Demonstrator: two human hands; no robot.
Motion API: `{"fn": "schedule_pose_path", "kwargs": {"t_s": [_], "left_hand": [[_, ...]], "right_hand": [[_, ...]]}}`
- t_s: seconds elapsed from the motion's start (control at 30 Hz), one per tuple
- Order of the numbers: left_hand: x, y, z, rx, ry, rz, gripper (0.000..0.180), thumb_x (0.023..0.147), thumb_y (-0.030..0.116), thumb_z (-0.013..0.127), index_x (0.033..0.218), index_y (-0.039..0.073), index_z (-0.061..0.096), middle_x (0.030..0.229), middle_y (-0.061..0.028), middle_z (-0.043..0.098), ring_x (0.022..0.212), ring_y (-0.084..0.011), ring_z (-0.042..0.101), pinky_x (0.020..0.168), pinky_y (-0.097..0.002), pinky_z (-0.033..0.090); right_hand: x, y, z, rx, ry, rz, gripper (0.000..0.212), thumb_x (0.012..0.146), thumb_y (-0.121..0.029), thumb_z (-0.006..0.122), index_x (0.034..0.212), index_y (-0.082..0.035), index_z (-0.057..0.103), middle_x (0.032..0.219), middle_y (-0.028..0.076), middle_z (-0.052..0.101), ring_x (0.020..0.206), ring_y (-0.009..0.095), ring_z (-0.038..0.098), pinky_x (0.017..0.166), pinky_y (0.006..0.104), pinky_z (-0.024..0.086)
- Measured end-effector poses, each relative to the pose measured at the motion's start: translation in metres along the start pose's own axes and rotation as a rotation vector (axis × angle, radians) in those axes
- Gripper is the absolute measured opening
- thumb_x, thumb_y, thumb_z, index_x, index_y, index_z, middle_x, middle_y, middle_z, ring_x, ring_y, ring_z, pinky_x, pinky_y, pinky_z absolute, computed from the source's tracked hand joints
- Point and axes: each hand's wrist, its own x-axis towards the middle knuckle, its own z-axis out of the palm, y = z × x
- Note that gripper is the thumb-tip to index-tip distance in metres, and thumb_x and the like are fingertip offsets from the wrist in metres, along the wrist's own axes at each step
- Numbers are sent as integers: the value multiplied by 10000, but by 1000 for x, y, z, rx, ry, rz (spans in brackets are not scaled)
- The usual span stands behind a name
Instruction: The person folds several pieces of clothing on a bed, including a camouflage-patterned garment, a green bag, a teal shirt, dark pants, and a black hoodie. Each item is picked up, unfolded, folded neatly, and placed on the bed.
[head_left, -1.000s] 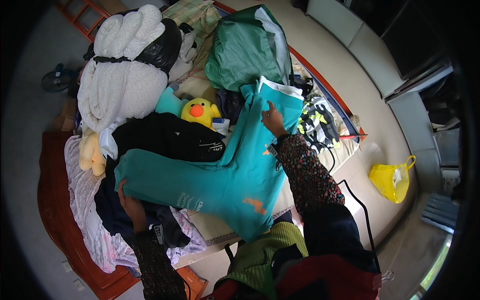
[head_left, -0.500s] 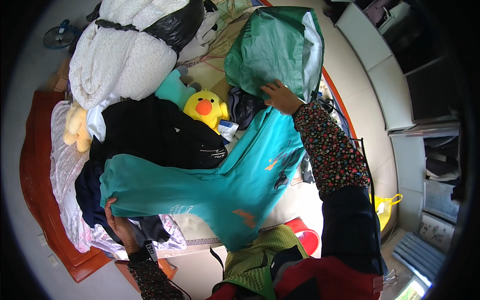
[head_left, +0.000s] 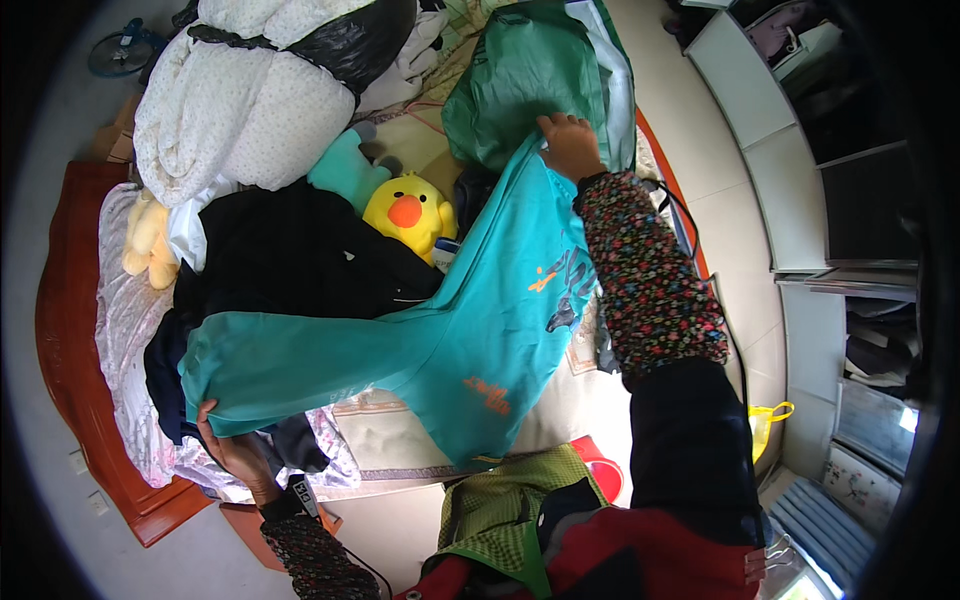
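A teal garment [head_left: 460, 350] with orange and dark prints is stretched between my two hands over the bed. Its exact cut is hard to tell. My left hand [head_left: 238, 455] grips the lower edge of its wide left end, thumb side up and the other fingers behind the cloth. At the upper end, the fingers of my right hand [head_left: 572, 148] are closed on the gathered cloth, just in front of a green bag [head_left: 530, 85]. Beneath the garment's left part lies a black piece of clothing [head_left: 300, 260].
A yellow chick plush [head_left: 408, 215] and a teal plush [head_left: 345, 170] sit behind the garment. A bundled white quilt [head_left: 240, 110] fills the far left. The wooden headboard [head_left: 75, 370] stands left, white shelving [head_left: 760, 110] right. A red basin [head_left: 600, 470] sits near me.
My right hand has moved up and now grips the garment's upper end, lifting it taut. My left hand has shifted slightly left, still holding the other end.
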Motion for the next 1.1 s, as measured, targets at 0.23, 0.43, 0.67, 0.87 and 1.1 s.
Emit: {"fn": "schedule_pose_path", "kwargs": {"t_s": [0.23,0.43,0.67,0.87,1.1], "left_hand": [[-3,25,26,256,-24,86,282,917,58,424,1170,51,549,1163,-95,539,1068,-210,517,990,-330,373],[-12,53,98,837,-186,482,220,906,114,497,1061,25,625,1080,-119,596,1009,-246,573,919,-342,427],[-94,6,274,798,-1218,707,550,729,48,611,1266,171,606,1331,-185,495,1234,-343,467,1021,-522,365],[-181,-62,273,548,-1607,503,560,792,63,610,1339,133,508,1440,-227,369,1327,-383,384,1083,-555,309],[-136,-118,171,798,-920,280,403,883,98,608,1275,47,532,1241,-196,564,1155,-379,524,993,-452,417]], "right_hand": [[-60,-35,16,272,236,135,630,722,-70,664,1329,-74,495,1279,214,512,1172,357,489,982,464,397],[-144,-68,-41,1475,-234,656,623,869,-240,703,1392,-40,430,1278,189,549,1048,278,617,890,365,497],[-220,-69,-79,2274,-403,1036,679,982,-502,445,1471,-56,291,1405,163,441,1229,293,502,1021,448,412],[-261,-33,-43,2432,-245,1306,613,1005,-504,364,1409,-43,375,1389,124,484,1252,272,482,1046,451,389],[-262,-34,-33,1911,-215,1079,362,827,-60,669,1174,10,595,1118,69,651,983,186,616,890,320,474]]}}
